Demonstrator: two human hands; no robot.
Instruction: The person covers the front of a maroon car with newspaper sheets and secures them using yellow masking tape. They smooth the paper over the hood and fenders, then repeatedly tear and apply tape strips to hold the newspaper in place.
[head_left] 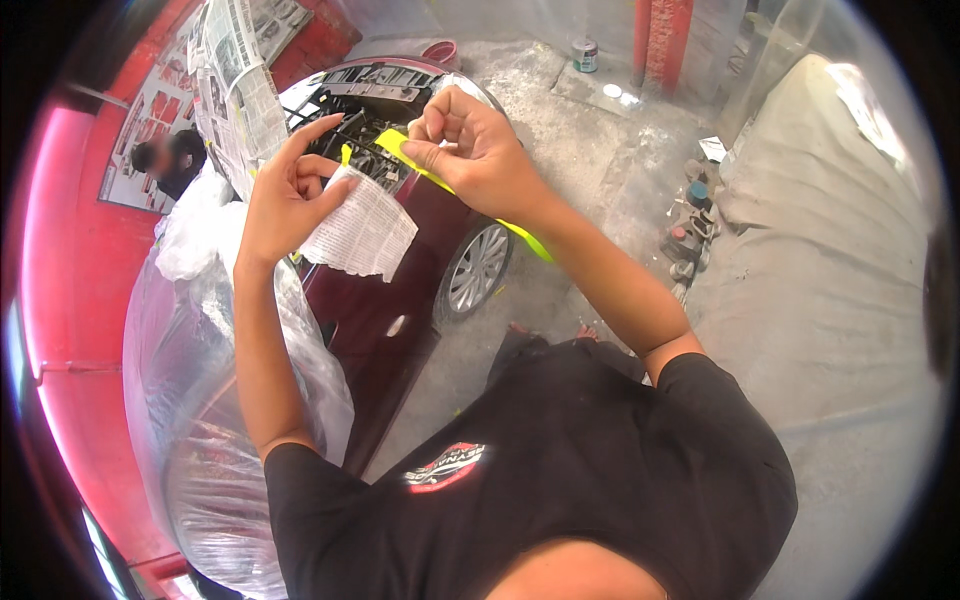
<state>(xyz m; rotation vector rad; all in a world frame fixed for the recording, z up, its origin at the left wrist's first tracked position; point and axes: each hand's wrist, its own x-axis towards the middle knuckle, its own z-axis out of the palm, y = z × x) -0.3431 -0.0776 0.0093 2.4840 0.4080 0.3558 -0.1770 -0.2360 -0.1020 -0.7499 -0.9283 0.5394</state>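
Note:
My left hand (285,200) holds a torn piece of newspaper (365,232) between thumb and fingers, its index finger stretched out. A small bit of bright yellow tape shows at the paper's top edge. Close by, my right hand (475,150) pinches a strip of bright yellow masking tape (400,149). The strip trails behind the right wrist and reappears below the forearm. Both hands are raised over the front side of a dark red car (375,310), whose engine bay (375,125) lies exposed beyond them.
Newspaper sheets (235,90) cover a raised panel at the left. Clear plastic sheeting (200,390) wraps the car's cabin. A wheel (478,268) shows below the fender. Cans and bottles (690,225) stand on the floor beside a grey draped cover (830,270). Another person (172,165) appears far left.

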